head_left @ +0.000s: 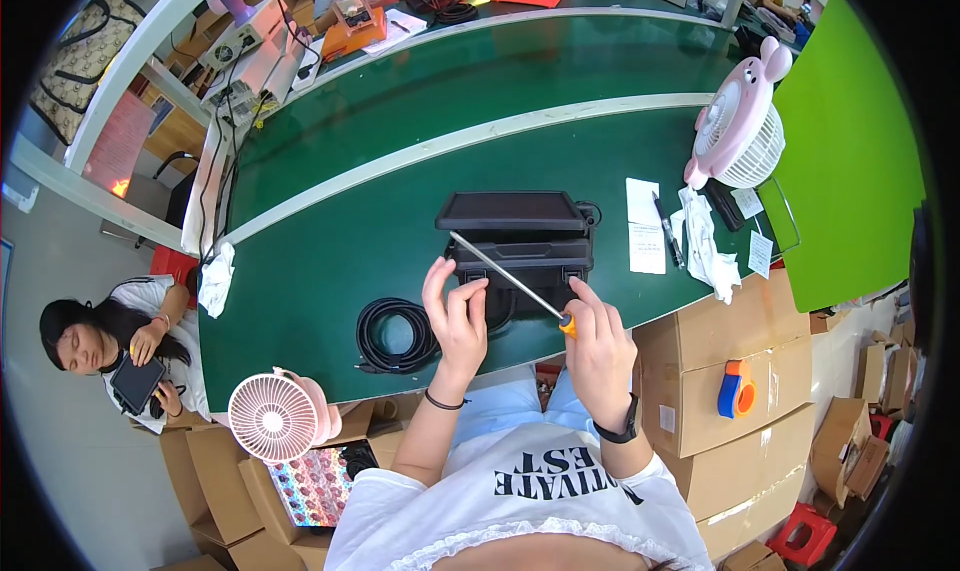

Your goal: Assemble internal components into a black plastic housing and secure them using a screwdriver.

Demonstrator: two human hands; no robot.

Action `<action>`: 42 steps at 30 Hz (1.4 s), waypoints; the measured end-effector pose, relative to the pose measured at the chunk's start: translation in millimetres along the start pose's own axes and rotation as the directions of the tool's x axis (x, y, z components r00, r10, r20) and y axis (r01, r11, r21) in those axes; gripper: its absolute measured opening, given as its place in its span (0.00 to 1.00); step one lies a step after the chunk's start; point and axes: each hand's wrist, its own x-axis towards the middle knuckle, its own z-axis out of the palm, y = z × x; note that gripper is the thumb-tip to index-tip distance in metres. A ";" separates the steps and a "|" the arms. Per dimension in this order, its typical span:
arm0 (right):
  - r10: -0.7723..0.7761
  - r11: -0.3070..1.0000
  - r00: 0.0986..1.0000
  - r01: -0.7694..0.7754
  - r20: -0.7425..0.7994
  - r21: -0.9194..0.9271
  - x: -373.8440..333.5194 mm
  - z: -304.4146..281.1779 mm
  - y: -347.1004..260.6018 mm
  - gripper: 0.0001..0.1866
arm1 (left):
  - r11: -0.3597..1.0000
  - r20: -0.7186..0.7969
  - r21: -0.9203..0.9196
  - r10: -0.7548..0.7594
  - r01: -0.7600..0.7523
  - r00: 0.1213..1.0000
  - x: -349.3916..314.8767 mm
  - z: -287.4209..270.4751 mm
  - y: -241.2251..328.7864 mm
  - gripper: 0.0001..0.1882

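Note:
In my right hand (600, 356) is a screwdriver (508, 277) with an orange handle. Its long metal shaft slants up and to the left across the front of a black device (525, 256). The fingers of that hand are closed round the handle. My left hand (460, 316) is raised with its fingers apart and nothing visible in them, just left of the shaft. Behind the shaft lies the black device, with a flat dark panel (512, 211) at its far side. A coiled black cable (392, 336) rests on the green table to the left of my left hand.
A pink fan (275, 418) sits at the front left edge, another fan (738, 131) at the right. Papers (645, 226), a pen (668, 233) and crumpled tissue (708, 246) lie right of the device. Cardboard boxes (740, 371) stand beside me. A co-worker (120, 346) sits left.

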 end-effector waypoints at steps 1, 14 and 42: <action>0.012 1.000 1.000 -0.012 -0.002 0.007 0.2 1.0 2.4 0.15 | 0.999 0.045 0.026 0.045 -0.046 0.998 2.9 -1.8 -0.1 0.04; 0.006 0.988 1.000 -0.008 0.012 0.152 36.2 46.0 35.0 0.16 | 0.996 0.199 -0.084 0.003 0.014 0.980 36.2 25.2 -30.5 0.37; -0.102 0.990 0.914 0.133 -0.392 0.052 50.7 72.6 45.5 0.13 | 0.959 0.316 0.256 0.032 -0.118 0.948 38.4 3.7 -16.3 0.29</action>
